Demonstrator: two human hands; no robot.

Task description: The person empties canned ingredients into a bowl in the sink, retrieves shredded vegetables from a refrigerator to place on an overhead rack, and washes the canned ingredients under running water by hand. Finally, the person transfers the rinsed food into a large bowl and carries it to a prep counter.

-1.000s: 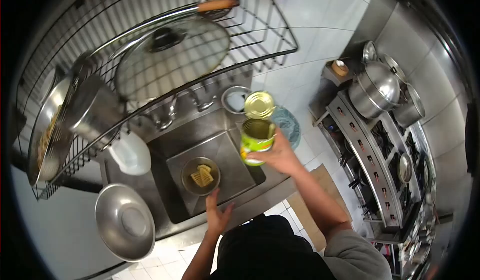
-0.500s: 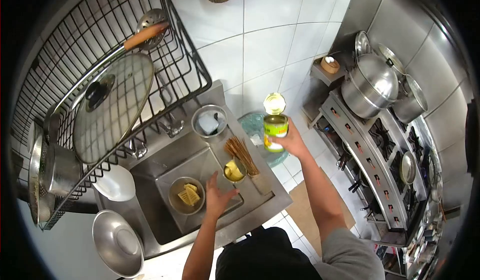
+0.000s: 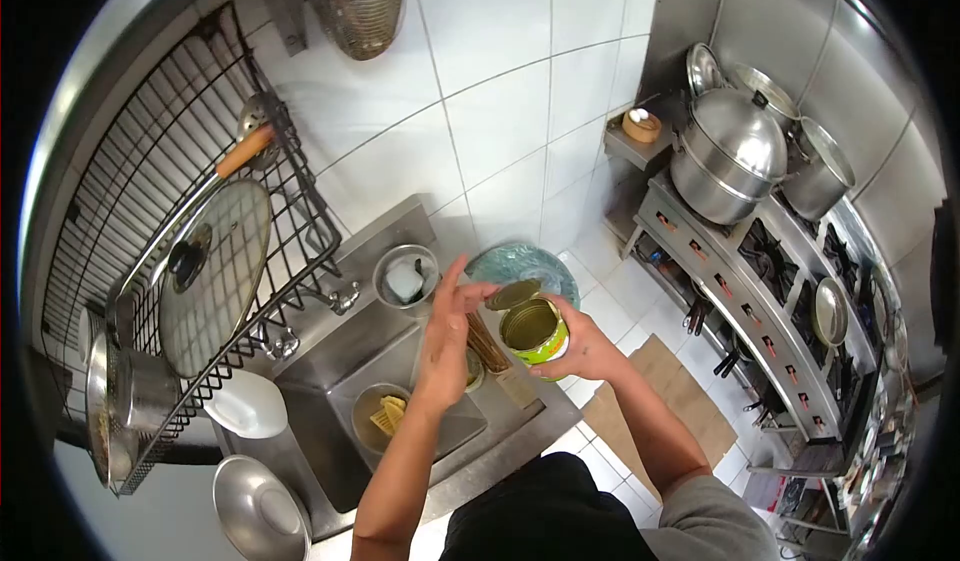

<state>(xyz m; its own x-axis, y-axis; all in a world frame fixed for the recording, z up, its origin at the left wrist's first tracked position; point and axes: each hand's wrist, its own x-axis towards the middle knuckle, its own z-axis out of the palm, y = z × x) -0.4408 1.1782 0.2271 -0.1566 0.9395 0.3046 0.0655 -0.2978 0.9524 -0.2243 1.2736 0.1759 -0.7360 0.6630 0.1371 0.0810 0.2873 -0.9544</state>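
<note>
- Gripping the can (image 3: 533, 328), the right hand (image 3: 585, 346) has its fingers wrapped around the side, I'd guess because that keeps the mouth clear. It sits just left of that palm, mouth facing up toward the camera.
- Left hand (image 3: 448, 336) is holding nothing I can see, fingers stretched out and raised beside the lid (image 3: 515, 294). Can't tell if a fingertip touches it.
- That lid stands up off the rim between the two hands, probably folded back so it doesn't block the mouth.
- Below and left of the left hand, a bowl (image 3: 364, 418) sits down in the sink (image 3: 322, 449), likely so drips stay contained. The forearm covers part of it.
- Materials-wise: can's a metal cylinder, shiny goldish inside, green and white label. Lid's a thin round disc.
- Yellow pieces (image 3: 388, 416) in that bowl look ridged and chunky.
- Thin brown sticks (image 3: 487, 344) lie bundled just right of the left hand.
- Past its fingertips: round metal bowl (image 3: 381, 287) with something whitish inside, plus crinkly teal plastic (image 3: 535, 261) farther right.
</note>
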